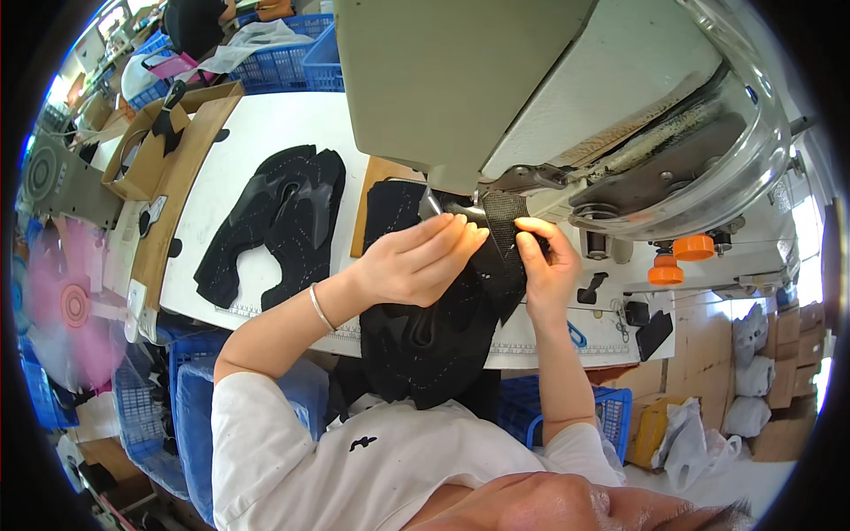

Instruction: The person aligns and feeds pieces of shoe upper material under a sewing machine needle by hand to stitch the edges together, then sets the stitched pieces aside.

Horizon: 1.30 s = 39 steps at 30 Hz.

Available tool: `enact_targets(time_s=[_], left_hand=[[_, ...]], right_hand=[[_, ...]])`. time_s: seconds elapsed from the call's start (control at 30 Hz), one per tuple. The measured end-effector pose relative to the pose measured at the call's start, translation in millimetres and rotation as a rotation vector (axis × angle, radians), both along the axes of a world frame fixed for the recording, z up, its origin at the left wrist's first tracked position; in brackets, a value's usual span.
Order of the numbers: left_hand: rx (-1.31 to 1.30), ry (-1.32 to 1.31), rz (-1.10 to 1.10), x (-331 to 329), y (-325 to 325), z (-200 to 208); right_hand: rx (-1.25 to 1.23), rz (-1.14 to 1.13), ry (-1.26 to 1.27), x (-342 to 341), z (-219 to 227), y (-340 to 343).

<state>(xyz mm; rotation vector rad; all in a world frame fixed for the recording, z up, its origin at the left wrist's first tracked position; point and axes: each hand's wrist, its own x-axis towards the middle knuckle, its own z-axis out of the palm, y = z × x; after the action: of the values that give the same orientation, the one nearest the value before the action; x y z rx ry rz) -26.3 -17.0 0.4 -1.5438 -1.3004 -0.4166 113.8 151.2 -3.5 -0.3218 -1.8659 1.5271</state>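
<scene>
A black fabric piece with pale dashed stitch lines (425,354) lies under the sewing machine head (443,80) and hangs over the table's front edge towards me. My left hand (416,265) is just in front of the needle area, its fingertips pinched together; whatever they grip is too small or hidden to name. On the other side, my right hand (551,265) pinches the edge of a black mesh strip (506,230) between thumb and forefinger. That strip runs beneath the machine's foot, which my left fingers partly hide.
Another black stitched piece (274,226) lies on the white table (199,279) to the left. Beyond it are a cardboard box (146,164) and a pink fan (75,305). Blue crates (274,66) stand at the back. Small scissors (577,334) rest near the front edge, right.
</scene>
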Motion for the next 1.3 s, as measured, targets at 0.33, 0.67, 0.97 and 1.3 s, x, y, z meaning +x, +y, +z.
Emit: enact_targets(time_s=[0.33,0.67,0.97,1.3], left_hand=[[0.017,-0.01,-0.055,-6,-5,-1],[0.007,0.013,-0.115,-3,-11,12],[-0.023,-0.071,-0.144,-8,-13,17],[-0.02,-0.115,-0.167,-20,-11,20]], right_hand=[[0.053,0.113,-0.028,14,-6,-18],[0.001,0.201,-0.066,31,-3,-35],[-0.028,0.127,0.001,25,-6,-54],[-0.05,0.066,0.034,13,-7,-59]])
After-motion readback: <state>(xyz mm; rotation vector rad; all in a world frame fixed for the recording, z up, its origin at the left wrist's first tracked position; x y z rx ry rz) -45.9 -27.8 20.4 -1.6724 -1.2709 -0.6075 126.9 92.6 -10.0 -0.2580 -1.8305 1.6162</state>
